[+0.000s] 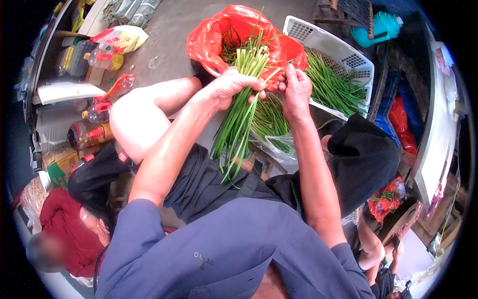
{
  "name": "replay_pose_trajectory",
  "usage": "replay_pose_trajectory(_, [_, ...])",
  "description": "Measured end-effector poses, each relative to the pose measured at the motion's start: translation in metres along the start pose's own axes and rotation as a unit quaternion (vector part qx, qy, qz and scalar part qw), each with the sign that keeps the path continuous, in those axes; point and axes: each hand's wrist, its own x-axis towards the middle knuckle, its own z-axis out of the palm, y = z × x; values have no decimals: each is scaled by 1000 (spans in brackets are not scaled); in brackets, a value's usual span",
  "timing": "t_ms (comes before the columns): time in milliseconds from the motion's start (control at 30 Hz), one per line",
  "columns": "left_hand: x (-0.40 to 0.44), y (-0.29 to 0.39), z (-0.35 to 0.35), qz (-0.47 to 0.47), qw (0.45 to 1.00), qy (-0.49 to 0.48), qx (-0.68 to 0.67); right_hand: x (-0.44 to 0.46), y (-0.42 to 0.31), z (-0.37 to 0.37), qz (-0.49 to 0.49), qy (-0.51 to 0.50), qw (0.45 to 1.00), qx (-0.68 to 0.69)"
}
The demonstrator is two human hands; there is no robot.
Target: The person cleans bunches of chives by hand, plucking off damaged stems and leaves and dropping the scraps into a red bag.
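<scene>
My left hand (230, 89) is wrapped round a bunch of long green stalks (238, 122), pale ends up over the red plastic bag (206, 42) and leafy ends hanging toward my lap. Beside it, my right hand (297, 89) is closed, thumb and fingers pinched at a thin pale strand near the bag's rim; what lies between the fingertips is too small to name. Below the hands, more green stalks (271, 117) lie in a clear plastic bag (284, 158). To the right, a white perforated basket (366, 65) holds loose green stalks (336, 89).
Bottles (99, 110) and a cardboard box (59, 162) stand at the left. A person in a dark red top (59, 214) sits at lower left. A teal container (381, 29) is at upper right; another person's leg (371, 244) shows at lower right.
</scene>
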Motion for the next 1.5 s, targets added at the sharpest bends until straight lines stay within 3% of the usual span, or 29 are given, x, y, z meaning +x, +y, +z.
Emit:
replay_pose_trajectory(233, [-5, 7, -2, 30, 999, -34, -3, 23, -2, 11, -24, 15, 999, -24])
replay_pose_trajectory(333, [-6, 8, 0, 36, 998, -33, -33, 26, -4, 27, -97, -35, 988, -113])
replay_pose_trajectory(500, [-5, 9, -2, 44, 998, -21, -27, 34, -3, 10, -61, -59, 981, -176])
replay_pose_trajectory(567, [-8, 11, 2, 47, 998, -4, -28, 30, -2, -2, -43, -38, 961, -272])
replay_pose_trajectory(767, [-2, 8, 0, 88, 995, -38, -31, 7, 3, -9, -1, -36, 987, -155])
replay_pose_trajectory(867, [1, 7, 0, 96, 993, -61, -32, -6, -1, -8, 68, -180, 981, 20])
replay_pose_trajectory(900, [4, 5, -2, 94, 991, -73, -58, -14, -9, -4, 62, -240, 969, 0])
replay_pose_trajectory(967, [7, 2, 0, 93, 989, -84, -83, -31, -12, 7, 8, -206, 970, -129])
replay_pose_trajectory(1000, [7, 2, 3, 82, 984, -75, -142, -37, -11, 8, 63, -228, 965, -115])
replay_pose_trajectory(1033, [7, 2, 5, 70, 975, -65, -200, -43, -8, 10, 27, -228, 964, -137])
replay_pose_trajectory(1067, [6, 3, 6, 62, 972, -71, -216, -47, -12, 6, 77, -262, 953, -129])
replay_pose_trajectory(1133, [8, -2, 6, 73, 975, -53, -204, -49, -15, 7, 128, -295, 939, -121])
replay_pose_trajectory(1200, [9, -4, 8, 99, 981, -36, -162, -43, -5, 4, 23, -271, 937, -218])
replay_pose_trajectory(1233, [8, -5, 10, 98, 981, -42, -163, -44, -6, 2, 22, -265, 938, -221])
replay_pose_trajectory(1300, [6, -3, 16, 95, 989, 14, -114, -45, -14, -1, 51, -306, 933, -180])
replay_pose_trajectory(1333, [2, 0, 18, 98, 992, 31, -75, -46, -25, -4, 72, -320, 916, -231])
replay_pose_trajectory(1433, [0, 6, 25, 124, 992, 22, -20, -40, -45, -12, 134, -342, 893, -259])
replay_pose_trajectory(1500, [-3, 12, 28, 123, 992, -10, -19, -27, -57, -24, 96, -341, 882, -310])
